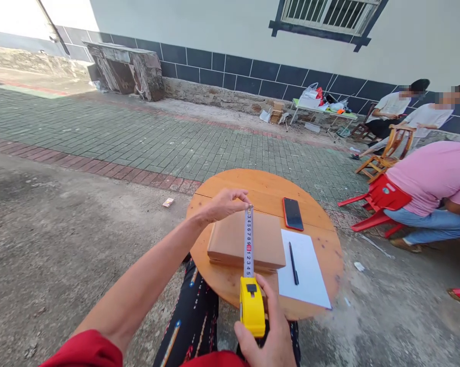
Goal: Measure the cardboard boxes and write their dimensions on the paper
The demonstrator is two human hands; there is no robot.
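My right hand (270,326) grips the yellow case of a tape measure (253,306) at the near edge of the round wooden table (245,178). Its white blade is pulled out, away from me, over a brown cardboard box (230,237). At the far end, my left hand (228,204) pinches the blade's tip between thumb and forefinger, close to the box's far edge. The box lies flat on the table. Right of it, a black pen (293,262) rests on a white sheet of paper (310,265). Behind the paper lies a phone (293,214) with a red edge.
To the right, a person in pink (436,173) sits on a red plastic chair (392,193). Two more people sit farther back, near a wooden chair (396,142). By the wall stand a cluttered folding table (325,109) and a stone bench (126,66).
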